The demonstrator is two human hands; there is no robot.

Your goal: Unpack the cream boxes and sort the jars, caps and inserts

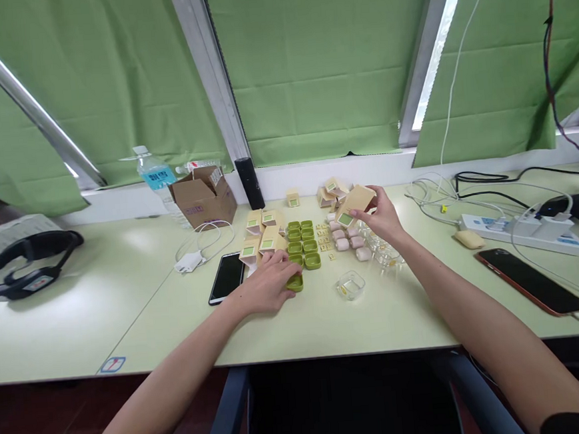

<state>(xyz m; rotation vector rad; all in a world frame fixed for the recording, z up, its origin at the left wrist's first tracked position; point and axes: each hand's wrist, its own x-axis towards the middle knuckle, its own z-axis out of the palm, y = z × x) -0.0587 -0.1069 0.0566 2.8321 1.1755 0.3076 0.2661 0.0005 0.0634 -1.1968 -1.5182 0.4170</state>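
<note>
My right hand (380, 216) is closed around a small cream carton (361, 198) with a green square on it, raised and tilted above the table. At the near end of two rows of green square containers (312, 261), my left hand (272, 284) has its fingers and thumb on the closest green container (295, 283), partly covering it. Several cream cartons (254, 223) stand just beyond my left hand. Right of the green rows lie small yellow pieces (324, 239) and pale pink cylinders (342, 244). A clear square container (351, 284) sits alone nearer the front, with more clear containers (387, 255) under my right wrist.
A phone (227, 277) lies left of my left hand; another phone (531, 281) charges at right beside a power strip (524, 233) and cables. Behind stand a cardboard box (204, 200), a water bottle (157, 177) and a black cylinder (249, 184). A black headset (30, 267) rests far left.
</note>
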